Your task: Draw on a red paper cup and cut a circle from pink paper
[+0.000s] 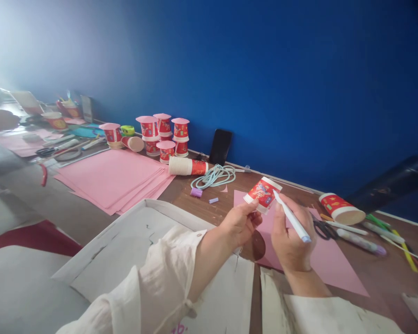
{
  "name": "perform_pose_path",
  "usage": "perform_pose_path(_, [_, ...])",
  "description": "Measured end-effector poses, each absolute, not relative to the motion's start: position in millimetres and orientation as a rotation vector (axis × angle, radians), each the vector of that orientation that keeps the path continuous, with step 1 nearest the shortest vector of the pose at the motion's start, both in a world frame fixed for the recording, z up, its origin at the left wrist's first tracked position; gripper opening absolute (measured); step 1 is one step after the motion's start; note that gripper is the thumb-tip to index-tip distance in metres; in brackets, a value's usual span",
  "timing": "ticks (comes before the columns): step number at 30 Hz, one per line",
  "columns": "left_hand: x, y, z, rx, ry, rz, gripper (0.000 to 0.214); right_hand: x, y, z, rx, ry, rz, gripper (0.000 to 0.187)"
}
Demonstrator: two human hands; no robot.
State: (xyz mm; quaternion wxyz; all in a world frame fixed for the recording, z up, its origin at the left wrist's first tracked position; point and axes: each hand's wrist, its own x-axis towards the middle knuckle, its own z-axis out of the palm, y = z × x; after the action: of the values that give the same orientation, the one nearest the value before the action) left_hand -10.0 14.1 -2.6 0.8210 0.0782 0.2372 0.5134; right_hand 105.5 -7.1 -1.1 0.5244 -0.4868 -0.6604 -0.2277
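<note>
My left hand (pixel 242 225) grips a red paper cup (pixel 263 194) with white rims, tilted on its side above the table. Closed round a white marker (pixel 292 218), my right hand (pixel 294 236) brings the tip up against the cup's printed wall; whether it touches I cannot tell. Beneath both hands lies a pink paper sheet (pixel 334 264) with a round hole cut at its left side. To the right of my right hand are black scissors (pixel 325 229) and a glue stick or thick pen (pixel 360 242).
Several red cups with pink paper tops (pixel 148 127) stand stacked by the blue wall. A cup stack (pixel 186 166) lies beside a light-blue cord (pixel 218 176). Pink sheets (pixel 107 174) and a white box lid (pixel 125 232) are left. A phone (pixel 220 146) leans on the wall.
</note>
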Motion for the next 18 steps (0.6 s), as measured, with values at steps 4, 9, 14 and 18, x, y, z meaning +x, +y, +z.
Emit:
perform_pose_path(4, [-10.9, 14.1, 0.8, 0.145, 0.522, 1.084, 0.007, 105.5, -7.6, -1.2, -1.162, -1.59, -0.54, 0.027])
perform_pose_path(9, [-9.7, 14.9, -0.7, 0.141, 0.516, 1.091, 0.004, 104.5, -9.2, -1.4, -1.171, -1.591, -0.539, 0.026])
perform_pose_path(14, [-10.1, 14.4, -1.5, 0.139, 0.513, 1.083, 0.005, 103.6, -10.0, -0.9, -1.176, -1.6, -0.539, 0.026])
perform_pose_path(18, [-11.5, 13.6, 0.4, 0.148, 0.517, 1.08, 0.007, 104.2, -8.8, -1.2, -1.174, -1.589, -0.533, 0.025])
